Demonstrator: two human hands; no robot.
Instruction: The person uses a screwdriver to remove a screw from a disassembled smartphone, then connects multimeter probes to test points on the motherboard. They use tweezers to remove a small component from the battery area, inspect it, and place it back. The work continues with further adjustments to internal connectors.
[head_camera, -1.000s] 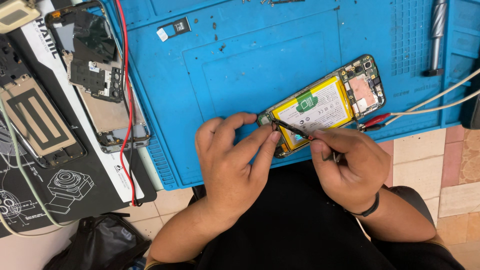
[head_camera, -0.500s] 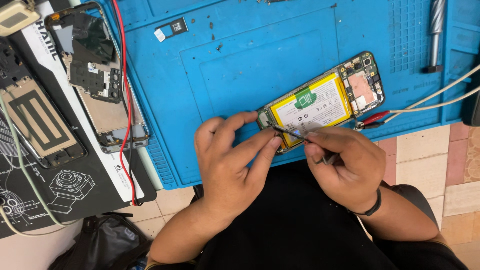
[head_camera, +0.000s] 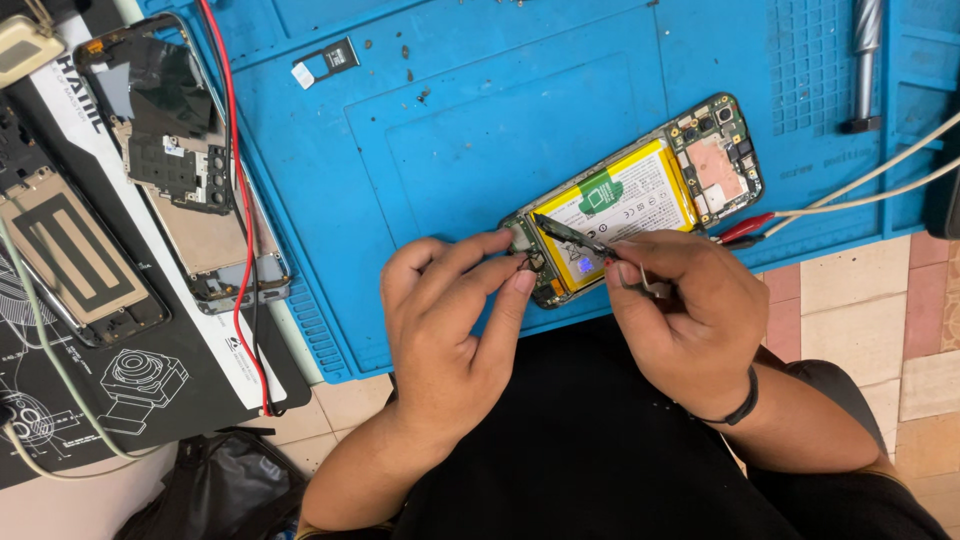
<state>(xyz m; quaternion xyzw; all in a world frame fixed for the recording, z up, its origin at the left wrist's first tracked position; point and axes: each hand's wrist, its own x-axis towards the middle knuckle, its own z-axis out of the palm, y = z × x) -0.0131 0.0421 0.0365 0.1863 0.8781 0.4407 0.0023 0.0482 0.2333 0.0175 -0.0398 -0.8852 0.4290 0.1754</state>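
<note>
Lying slantwise near the front edge of the blue work mat (head_camera: 480, 130), the opened phone (head_camera: 640, 195) shows its yellow battery (head_camera: 620, 200) and bare circuit board (head_camera: 720, 160). Its lower end sits right between the two hands. The left hand (head_camera: 450, 320) rests fingertips on that lower end, thumb and forefinger pinched about a small part there; what the part is I cannot tell. The right hand (head_camera: 690, 310) is closed round thin tweezers (head_camera: 570, 232), whose tips lie over the battery's lower corner and point toward the left fingers. A red clip (head_camera: 745, 228) on pale cables (head_camera: 860, 185) touches the phone's right side, just beyond the right hand. Behind the phone the mat is mostly open up to its back edge, with only a small card tray (head_camera: 335, 58) and a metal tool (head_camera: 862, 60) near the back corners. Off the mat's left edge lies another dismantled phone (head_camera: 185, 160) crossed by a red wire (head_camera: 235, 180)
</note>
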